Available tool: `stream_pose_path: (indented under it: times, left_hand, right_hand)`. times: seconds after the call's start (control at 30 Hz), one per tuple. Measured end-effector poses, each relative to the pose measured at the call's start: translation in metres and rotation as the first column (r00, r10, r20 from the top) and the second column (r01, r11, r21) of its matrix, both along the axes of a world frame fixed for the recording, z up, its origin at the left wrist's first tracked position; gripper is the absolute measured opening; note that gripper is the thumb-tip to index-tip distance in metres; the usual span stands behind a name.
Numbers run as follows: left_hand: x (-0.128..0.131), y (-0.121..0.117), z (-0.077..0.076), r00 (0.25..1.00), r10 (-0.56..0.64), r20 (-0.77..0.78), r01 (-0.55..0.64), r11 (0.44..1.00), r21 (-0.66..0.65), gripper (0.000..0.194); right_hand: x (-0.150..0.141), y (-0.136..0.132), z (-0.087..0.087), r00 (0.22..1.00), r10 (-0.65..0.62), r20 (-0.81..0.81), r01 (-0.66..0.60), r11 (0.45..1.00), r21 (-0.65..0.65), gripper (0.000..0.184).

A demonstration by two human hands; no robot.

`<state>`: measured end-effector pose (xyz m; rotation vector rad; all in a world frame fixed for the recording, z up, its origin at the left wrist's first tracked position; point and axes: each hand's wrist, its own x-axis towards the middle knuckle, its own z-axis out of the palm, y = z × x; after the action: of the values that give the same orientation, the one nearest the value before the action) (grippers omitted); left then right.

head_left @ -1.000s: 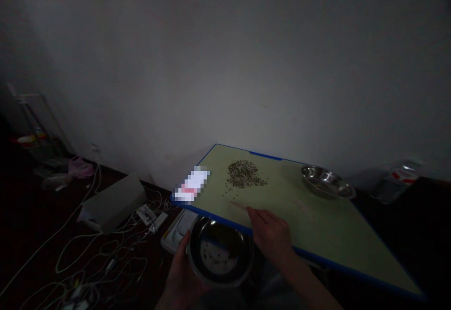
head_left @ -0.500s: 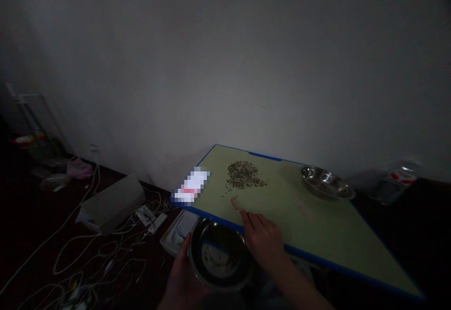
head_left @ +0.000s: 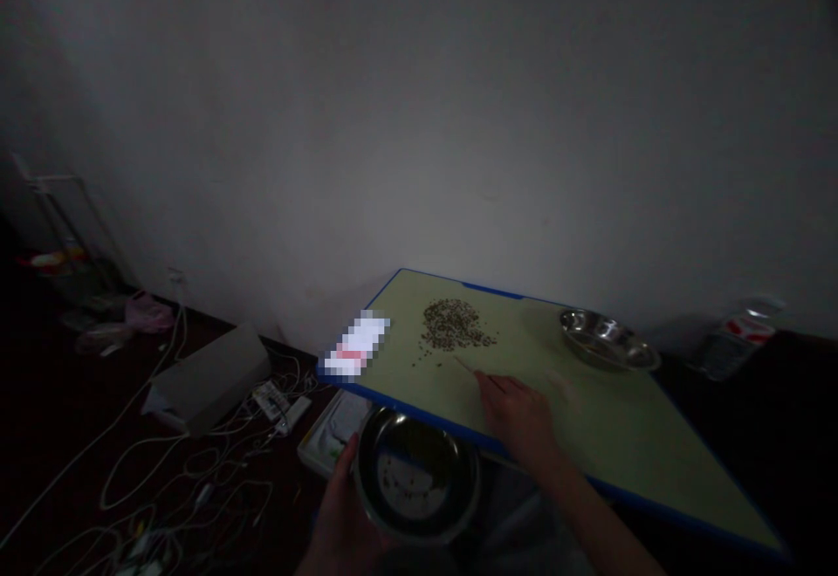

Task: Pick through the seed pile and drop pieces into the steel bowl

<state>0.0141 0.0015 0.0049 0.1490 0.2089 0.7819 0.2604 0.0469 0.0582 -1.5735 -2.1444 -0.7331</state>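
My left hand (head_left: 346, 506) grips the rim of a steel bowl (head_left: 475, 493) from the left, thumb on the edge, just below the table's near side. Several small dark bits lie in the bowl's bottom. My right hand (head_left: 520, 414) is closed on a thin pale stick (head_left: 464, 365), whose tip points towards scattered small brown grains (head_left: 451, 325). These grains, which look like beans or seeds, form a loose patch on the pale green table (head_left: 615, 423). A few stray ones lie near the stick's tip. The stick's exact kind is too small to tell.
A second steel bowl (head_left: 606, 345) stands at the table's right rear. A blurred, bright phone-like panel (head_left: 353, 347) lies on the left corner. A clear plastic bottle (head_left: 737, 340) is beyond the right edge. Tangled cables (head_left: 216, 471) and a box (head_left: 206, 375) cover the floor at left.
My right hand has moved right and up over the table, away from the bowl, with the stick. The held bowl has shifted slightly right. The grain patch looks almost the same.
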Motion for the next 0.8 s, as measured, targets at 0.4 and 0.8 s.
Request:
stream_pose_path:
  times: [0.4,0.8]
  left_hand:
    - [0.0,-0.001,0.0,0.998,0.067,-0.009,-0.067,0.996,-0.06,0.05]
    - [-0.003,0.0,-0.006,0.994,0.101,-0.048,-0.099,0.994,0.043,0.047]
  right_hand:
    - [-0.003,0.012,-0.004,0.973,0.122,-0.194,-0.117,0.992,0.041,0.025]
    - [-0.007,0.01,0.001,0.965,0.175,-0.197,-0.163,0.984,0.078,0.025]
